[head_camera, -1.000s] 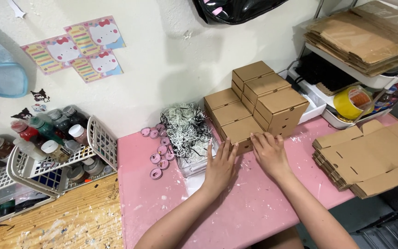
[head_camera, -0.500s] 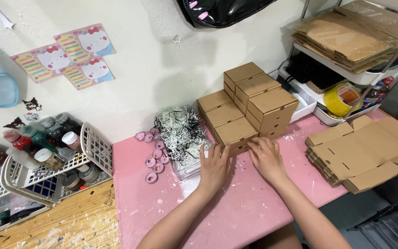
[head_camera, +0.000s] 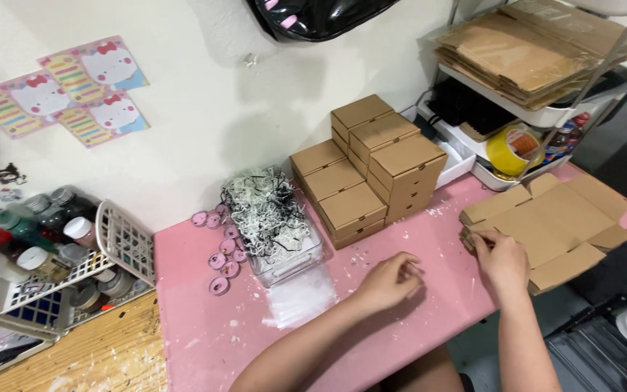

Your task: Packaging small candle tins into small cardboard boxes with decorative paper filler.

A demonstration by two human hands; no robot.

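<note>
My right hand point(head_camera: 501, 259) rests on the left edge of a stack of flat, unfolded cardboard boxes point(head_camera: 556, 218) at the right end of the pink table point(head_camera: 205, 327), fingers curled on the top sheet's corner. My left hand point(head_camera: 392, 279) hovers just over the table's middle, fingers loosely curled, holding nothing. Behind it stands a pile of folded brown boxes point(head_camera: 368, 174) against the wall.
A clear tub of black-and-white paper shred point(head_camera: 273, 218) sits left of the boxes, with small pink round pieces point(head_camera: 220, 250) beside it and a clear bag point(head_camera: 302, 301) in front. A white basket of paint bottles point(head_camera: 45, 254) is far left. Shelves with cardboard and yellow tape point(head_camera: 513, 149) stand right.
Both hands have left the folded box pile. My right hand moved right onto the flat cardboard stack, and my left hand drew back toward the table's middle. The view shifted left.
</note>
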